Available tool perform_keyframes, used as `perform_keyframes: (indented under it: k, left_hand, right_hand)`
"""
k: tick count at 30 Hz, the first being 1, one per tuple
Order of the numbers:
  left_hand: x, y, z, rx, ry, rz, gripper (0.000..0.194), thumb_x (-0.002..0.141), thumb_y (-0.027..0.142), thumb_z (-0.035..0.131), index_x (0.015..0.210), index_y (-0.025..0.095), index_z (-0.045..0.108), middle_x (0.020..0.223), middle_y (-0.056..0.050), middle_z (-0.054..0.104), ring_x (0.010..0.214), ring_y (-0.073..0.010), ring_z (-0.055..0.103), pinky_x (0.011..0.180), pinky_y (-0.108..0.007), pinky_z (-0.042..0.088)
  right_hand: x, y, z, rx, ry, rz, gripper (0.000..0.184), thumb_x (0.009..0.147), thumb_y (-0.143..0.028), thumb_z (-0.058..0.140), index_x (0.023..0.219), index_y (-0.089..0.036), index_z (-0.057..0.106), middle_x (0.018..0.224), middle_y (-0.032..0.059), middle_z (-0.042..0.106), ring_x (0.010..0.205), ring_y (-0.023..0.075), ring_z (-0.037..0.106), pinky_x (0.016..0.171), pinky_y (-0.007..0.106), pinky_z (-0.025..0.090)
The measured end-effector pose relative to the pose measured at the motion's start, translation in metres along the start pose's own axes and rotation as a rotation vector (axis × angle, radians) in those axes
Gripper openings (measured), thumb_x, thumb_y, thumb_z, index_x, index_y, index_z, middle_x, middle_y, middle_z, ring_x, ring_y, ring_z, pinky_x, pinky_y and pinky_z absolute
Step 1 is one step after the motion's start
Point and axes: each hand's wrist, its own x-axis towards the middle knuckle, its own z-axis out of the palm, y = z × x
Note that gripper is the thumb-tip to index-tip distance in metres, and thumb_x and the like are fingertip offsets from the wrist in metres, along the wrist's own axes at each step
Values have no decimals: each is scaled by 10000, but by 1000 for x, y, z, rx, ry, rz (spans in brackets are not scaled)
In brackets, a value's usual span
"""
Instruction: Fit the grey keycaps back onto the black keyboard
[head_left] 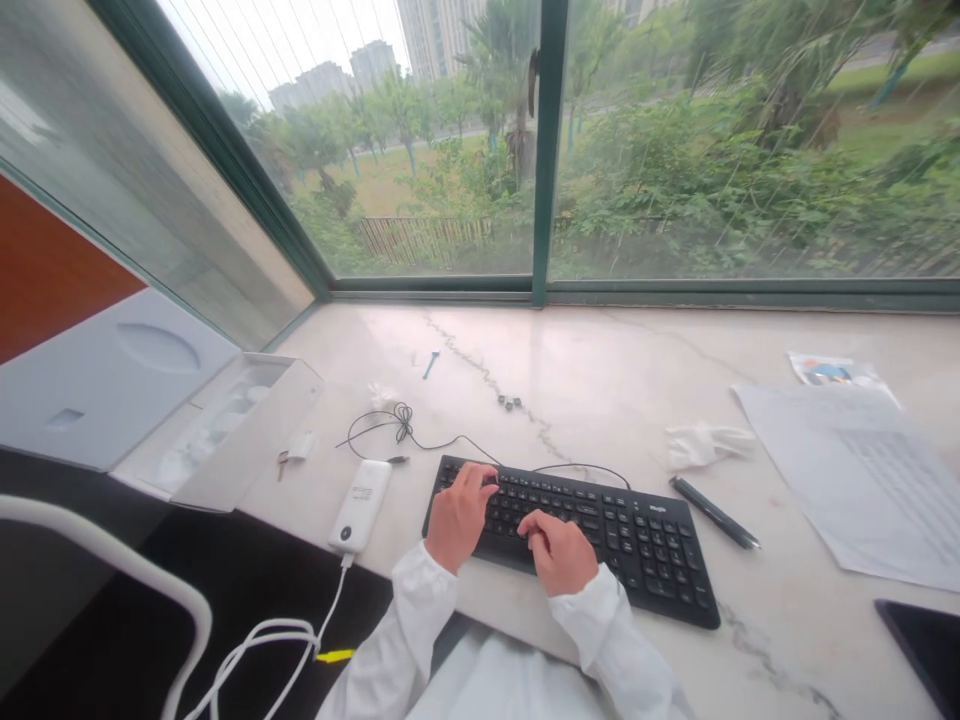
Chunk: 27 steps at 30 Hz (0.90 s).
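A black keyboard [637,550] lies at a slant near the table's front edge. Over its left end is my left hand [459,510], with thumb and forefinger bent together above the upper-left keys. Whether something small sits between them is hidden. My right hand [561,552] rests at the keyboard's lower middle, its fingers curled in and the forefinger bent towards the keys. What it holds, if anything, does not show. Behind the keyboard lie several small dark pieces [509,402], perhaps keycaps. A thin blue stick [430,365] lies farther back.
Left of the keyboard are a black cable [403,425], a white power bank [361,508] and an open white box [247,440]. To the right lie a black pen [716,513], a crumpled white glove [709,445], printed paper [862,490] and a dark tablet-like device [926,650].
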Motion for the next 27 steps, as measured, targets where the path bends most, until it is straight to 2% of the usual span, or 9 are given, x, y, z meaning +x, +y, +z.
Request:
perform_keyframes:
  k: [6,10,14,19,23,27]
  left_hand:
    - [-41,1,8,30,-22,-7,187,924,326,396,1047,266,523,1023,26,604,745,-83,621,572,-174,440]
    - [-56,9,19,27,-19,-11,158,907,313,443,1034,256,519,998,32,608,741,-81,624,552,-180,429]
    - [-58,12,25,38,-49,-2,200,874,390,485,1003,243,526,958,27,617,720,-90,625,548,-196,424]
    - [-52,13,24,63,-67,-6,295,849,491,464,975,236,541,929,10,625,730,-103,626,539,-198,408]
    - [-52,14,24,77,-70,16,247,861,451,479,964,236,546,916,15,627,717,-102,623,522,-199,400]
    - [-54,15,25,72,-108,24,188,880,384,482,976,239,552,935,5,626,728,-103,625,537,-192,413]
  right_hand:
    - [3,0,3,27,-27,-103,275,753,-139,348,810,-215,606,705,-5,619,634,131,547,619,242,365]
    - [2,3,4,45,-29,-142,246,775,-155,363,834,-206,596,724,0,622,618,126,538,627,246,385]
    - [-1,3,1,100,-34,-136,212,797,-206,383,825,-209,593,727,-1,631,596,121,547,632,254,403]
    - [-5,0,-2,167,12,-85,238,833,-334,406,841,-223,617,699,1,636,589,132,557,627,266,421]
    - [-7,0,0,202,23,-83,277,838,-409,428,817,-226,636,707,11,651,596,134,568,623,265,435]
    - [-8,4,3,217,14,-80,228,803,-397,489,831,-230,641,721,6,658,593,132,565,618,264,450]
